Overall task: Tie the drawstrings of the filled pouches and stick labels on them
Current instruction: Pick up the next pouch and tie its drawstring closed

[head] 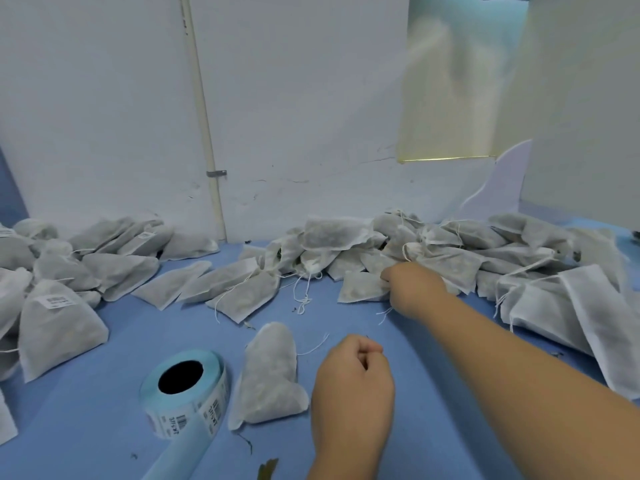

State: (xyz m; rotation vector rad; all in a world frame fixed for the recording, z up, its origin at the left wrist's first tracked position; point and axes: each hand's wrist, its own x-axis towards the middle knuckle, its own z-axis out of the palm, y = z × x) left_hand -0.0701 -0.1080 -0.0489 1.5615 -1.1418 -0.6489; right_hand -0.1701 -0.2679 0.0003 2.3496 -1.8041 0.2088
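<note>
The right hand [414, 289] is stretched out to the edge of the far heap [450, 252], its fingers curled onto the near end of a pouch [360, 288] lying at the heap's foot. The left hand [353, 375] waits closer in, above the blue table [415, 427], fingers tucked into a loose fist. I can see nothing in it.

Just left of that fist lies a nearer pouch [270, 375]. Its long axis runs away from the person, the narrowed neck pointing toward the wall and the broad bottom toward the person. Its drawstring [315, 346] trails off to the right, and no label shows on the upper face. The gripped pouch lies flat with its length crosswise, left to right. Its mouth end is hidden by the hand.

The label roll [187, 389] sits beside the nearer pouch, its backing strip running toward the person.

As for progress, the left heap [52, 323] holds pouches with white labels showing on some, so those look done. The far heap is large, with loose strings dangling and no labels I can make out, so I would judge that plenty remains.
</note>
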